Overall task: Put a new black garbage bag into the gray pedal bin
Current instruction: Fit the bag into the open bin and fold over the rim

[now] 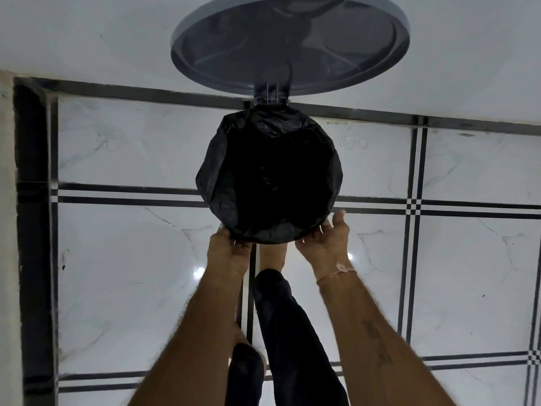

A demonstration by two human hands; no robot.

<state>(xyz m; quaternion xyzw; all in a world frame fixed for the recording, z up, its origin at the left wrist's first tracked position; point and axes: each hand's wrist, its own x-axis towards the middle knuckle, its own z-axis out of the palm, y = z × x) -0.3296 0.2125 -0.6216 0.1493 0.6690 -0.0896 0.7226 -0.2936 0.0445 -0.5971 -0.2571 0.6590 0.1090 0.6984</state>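
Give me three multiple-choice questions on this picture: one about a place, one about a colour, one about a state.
1. The left hand and right hand are at: A the garbage bag's near edge; B the lid; C the floor.
2. The garbage bag is: A white; B black; C blue.
3. The gray lid is: A shut; B open; C detached.
Answers: A, both hands hold the bag's near edge; B, it is plainly black; B, it stands raised behind the bag.

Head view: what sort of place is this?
Probably a home interior, room unclear: glossy white marble-look floor tiles with black strips, a pedal bin holding a black bag against a wall, a bare foot.
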